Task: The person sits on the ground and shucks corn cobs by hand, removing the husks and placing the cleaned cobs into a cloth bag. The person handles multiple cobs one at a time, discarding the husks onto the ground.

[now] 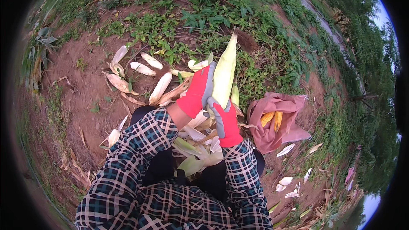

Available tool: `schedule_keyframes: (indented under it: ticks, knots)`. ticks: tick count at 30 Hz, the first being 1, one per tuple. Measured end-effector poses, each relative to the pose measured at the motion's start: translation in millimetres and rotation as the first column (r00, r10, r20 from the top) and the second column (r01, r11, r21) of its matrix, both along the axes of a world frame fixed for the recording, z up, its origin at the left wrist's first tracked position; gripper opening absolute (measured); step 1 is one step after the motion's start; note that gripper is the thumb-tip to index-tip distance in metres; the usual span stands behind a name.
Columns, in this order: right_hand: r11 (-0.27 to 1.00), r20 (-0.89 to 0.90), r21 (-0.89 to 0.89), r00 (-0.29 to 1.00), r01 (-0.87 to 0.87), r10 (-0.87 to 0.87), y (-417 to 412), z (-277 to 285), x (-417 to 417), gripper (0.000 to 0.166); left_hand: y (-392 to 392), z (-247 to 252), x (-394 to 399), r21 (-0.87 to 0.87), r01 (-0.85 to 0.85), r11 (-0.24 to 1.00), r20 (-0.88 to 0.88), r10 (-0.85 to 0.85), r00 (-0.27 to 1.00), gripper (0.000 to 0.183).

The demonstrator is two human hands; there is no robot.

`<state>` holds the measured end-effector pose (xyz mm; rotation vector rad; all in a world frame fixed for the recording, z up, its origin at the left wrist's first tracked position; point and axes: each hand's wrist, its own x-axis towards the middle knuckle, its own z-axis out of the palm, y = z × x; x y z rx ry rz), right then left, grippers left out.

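An ear of corn (224, 73) in its pale green husk stands tip upward between my hands, with brown corn silk (246, 41) at its tip. My left hand (199, 91), in a red and grey work glove, grips the ear along its left side. Lower down, my right hand (225, 118) in a matching glove holds the ear near its base. The grey palms cover part of the lower husk. Beneath my hands, loose corn husks (199, 153) lie heaped between my legs.
Several husk-covered ears (161, 88) lie on bare soil at the left. To the right, an open reddish woven sack (265, 140) holds husked yellow corn cobs (273, 119). Green weeds (204, 19) grow ahead. Scattered husk pieces (284, 182) lie at the lower right.
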<state>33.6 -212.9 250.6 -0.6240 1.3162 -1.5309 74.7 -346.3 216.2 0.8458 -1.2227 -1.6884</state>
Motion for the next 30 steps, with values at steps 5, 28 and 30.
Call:
schedule_keyframes:
  ticks: [5, 28, 30]
  knots:
    - [0.990, 0.270, -0.111, 0.956, -0.086, 0.113, 13.0, 8.6, -8.1, 0.044, 12.7, 41.8, 12.7, -0.018, 0.111, 0.994, 0.001, -0.111, 0.994, 0.039]
    - [0.979, 0.125, -0.058, 0.971, -0.197, 0.202, 21.4, -12.1, -15.0, 0.061, 12.9, 41.8, 20.8, 0.015, 0.432, 0.902, -0.090, -0.430, 0.899, 0.053]
    - [0.982, 0.104, -0.086, 0.979, -0.167, 0.176, 19.7, -12.0, -11.4, 0.054, 9.0, 34.5, 23.0, 0.058, 0.448, 0.892, -0.197, -0.430, 0.881, 0.052]
